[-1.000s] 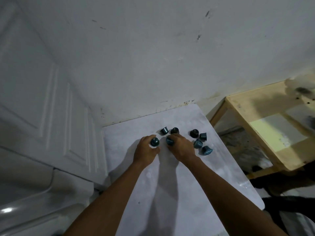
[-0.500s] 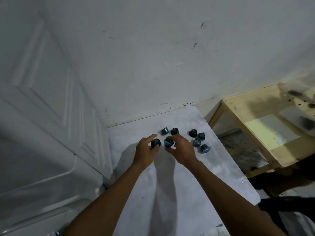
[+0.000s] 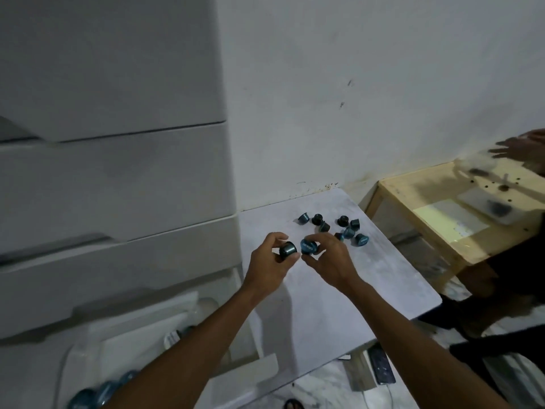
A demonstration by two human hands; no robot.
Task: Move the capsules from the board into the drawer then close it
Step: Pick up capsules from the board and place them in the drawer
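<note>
While both my hands hover over the pale grey board (image 3: 368, 276), each one pinches a capsule lifted off it: my left hand (image 3: 269, 265) grips a dark capsule (image 3: 287, 250) between thumb and fingers, and my right hand (image 3: 330, 259) pinches a blue capsule (image 3: 308, 247) at the fingertips, the two capsules almost touching. Beyond my hands, toward the far end of the board, the loose capsules (image 3: 345, 228) lie scattered in a small cluster, some upright and some tipped on their sides. The board itself is smudged and mottled (it looks dusty in this dim light), and its far edge meets a white wall (image 3: 368, 84) marked with a few dark specks and a stained line right where the board touches it. To the left of the board stands a white drawer unit (image 3: 118, 178) with stacked fronts, and below that, at the near-left corner of the board, an open white drawer (image 3: 97, 343) shows blue capsules (image 3: 100, 392) already lying inside. To the right of the board, with a gap between, sits a light wooden table (image 3: 436, 231) with a pale sheet and dark smudges on top; another person's hand (image 3: 519, 149) is blurred over its far corner. Near the board's closest edge a dark phone (image 3: 380, 369) lies on the floor.
</note>
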